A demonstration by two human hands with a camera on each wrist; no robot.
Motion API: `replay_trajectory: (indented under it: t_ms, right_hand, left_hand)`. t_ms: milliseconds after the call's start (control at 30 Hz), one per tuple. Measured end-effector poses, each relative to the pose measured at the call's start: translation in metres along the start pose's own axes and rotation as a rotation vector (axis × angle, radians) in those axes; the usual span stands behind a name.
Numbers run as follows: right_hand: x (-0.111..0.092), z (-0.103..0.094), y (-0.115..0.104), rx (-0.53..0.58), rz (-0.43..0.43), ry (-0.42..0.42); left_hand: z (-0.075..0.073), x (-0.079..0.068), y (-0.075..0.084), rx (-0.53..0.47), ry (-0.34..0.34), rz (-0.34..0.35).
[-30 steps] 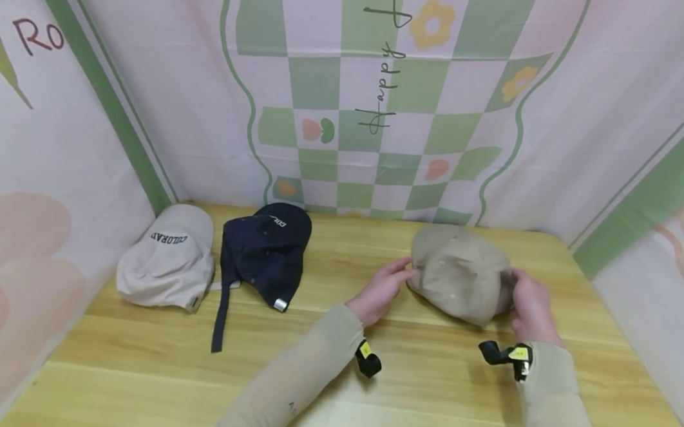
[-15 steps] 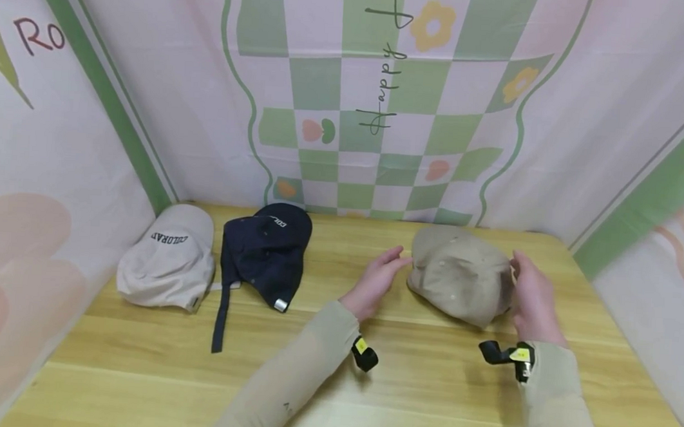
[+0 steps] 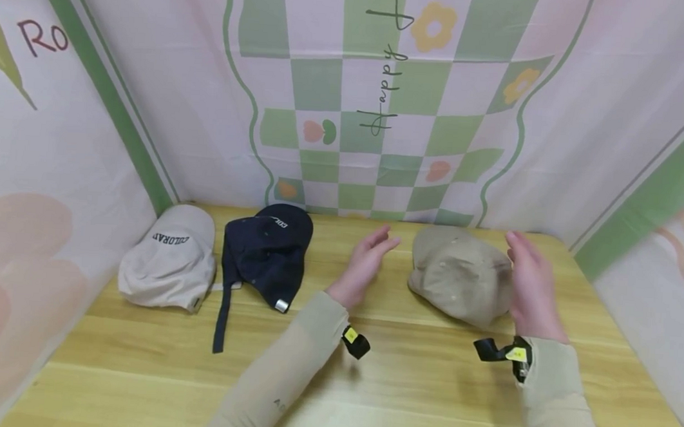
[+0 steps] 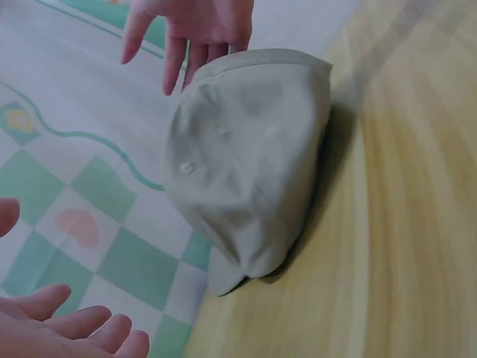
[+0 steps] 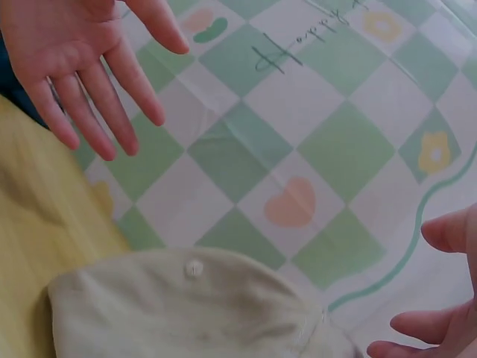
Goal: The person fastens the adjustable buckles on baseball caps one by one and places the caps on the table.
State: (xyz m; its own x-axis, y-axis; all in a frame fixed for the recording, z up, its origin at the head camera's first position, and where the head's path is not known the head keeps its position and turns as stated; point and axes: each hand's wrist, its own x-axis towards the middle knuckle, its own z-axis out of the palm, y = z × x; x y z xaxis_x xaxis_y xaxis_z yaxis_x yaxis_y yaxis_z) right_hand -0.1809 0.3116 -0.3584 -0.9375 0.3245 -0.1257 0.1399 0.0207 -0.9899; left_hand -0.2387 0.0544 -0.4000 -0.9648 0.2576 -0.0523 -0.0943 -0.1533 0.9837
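An olive-beige baseball cap [image 3: 459,276] sits on the right part of the wooden table, its crown somewhat crumpled. To its left my left hand [image 3: 364,266] hovers with fingers extended, apart from the cap and holding nothing. My right hand [image 3: 534,285] is upright beside the cap's right side, fingers straight; whether it touches the fabric I cannot tell. The left wrist view has the cap [image 4: 250,160] between both hands, with the right hand [image 4: 205,30] behind it. In the right wrist view the cap's crown [image 5: 186,306] fills the bottom, and the left hand [image 5: 82,67] is spread.
A cream cap [image 3: 168,256] with dark lettering lies at the table's far left. Beside it is a navy cap [image 3: 267,255], its strap [image 3: 221,320] trailing toward the front. A printed curtain [image 3: 365,98] hangs along the table's back edge, with fabric walls at both sides.
My left hand has drawn away from the olive-beige cap, leftward. The right hand has loosened from the cap's right side and its fingers have straightened upward. The caps stay in place.
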Motion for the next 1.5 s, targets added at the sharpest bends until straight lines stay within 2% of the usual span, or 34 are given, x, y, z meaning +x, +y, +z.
replay_trajectory:
  t_ms: [333, 500, 667, 933, 1167, 1500]
  right_hand:
    - [-0.005, 0.015, -0.015, -0.033, -0.079, 0.005]
    - [-0.006, 0.021, -0.019, 0.015, -0.095, 0.002]
    - [-0.005, 0.027, -0.023, 0.048, -0.112, 0.002]
    - [-0.004, 0.036, -0.025, 0.086, -0.153, -0.013]
    - [-0.004, 0.047, -0.024, 0.172, -0.211, -0.052]
    - [-0.007, 0.065, -0.022, 0.133, -0.206, -0.084]
  left_hand:
    - [-0.012, 0.003, 0.019, -0.029, 0.044, 0.054]
    - [-0.02, 0.002, 0.032, -0.034, 0.046, 0.064]
    - [-0.029, 0.0, 0.045, -0.039, 0.05, 0.107]
    - [-0.05, -0.004, 0.061, -0.072, 0.036, 0.132]
    - [-0.069, -0.007, 0.069, -0.063, 0.066, 0.139]
    - [-0.101, -0.019, 0.085, -0.025, 0.08, 0.154]
